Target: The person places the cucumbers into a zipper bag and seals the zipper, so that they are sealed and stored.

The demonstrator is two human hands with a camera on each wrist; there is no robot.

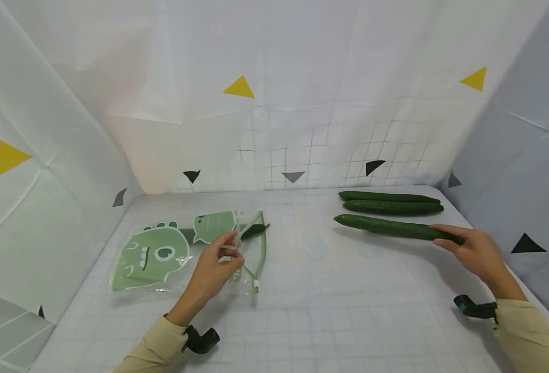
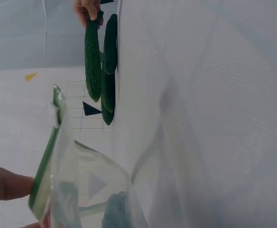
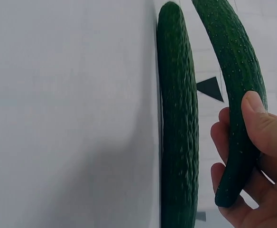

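My left hand (image 1: 214, 269) pinches the rim of a clear zip bag (image 1: 155, 264) printed with green cartoon monster shapes. The bag lies at the left of the table with its mouth facing right, held partly open. Inside it is a dark green cucumber (image 1: 254, 231), mostly hidden behind the print, with its tip at the mouth. On the right, my right hand (image 1: 481, 256) grips another cucumber (image 1: 386, 226) by its right end, thumb on one side and fingers round the other. That cucumber is raised off the table, its far tip pointing left toward the bag.
Two more cucumbers lie side by side at the back right, the rear one (image 1: 391, 197) against the front one (image 1: 393, 208). White sheeting (image 1: 302, 62) with yellow and black triangles walls the table (image 1: 312, 321) at the back and sides.
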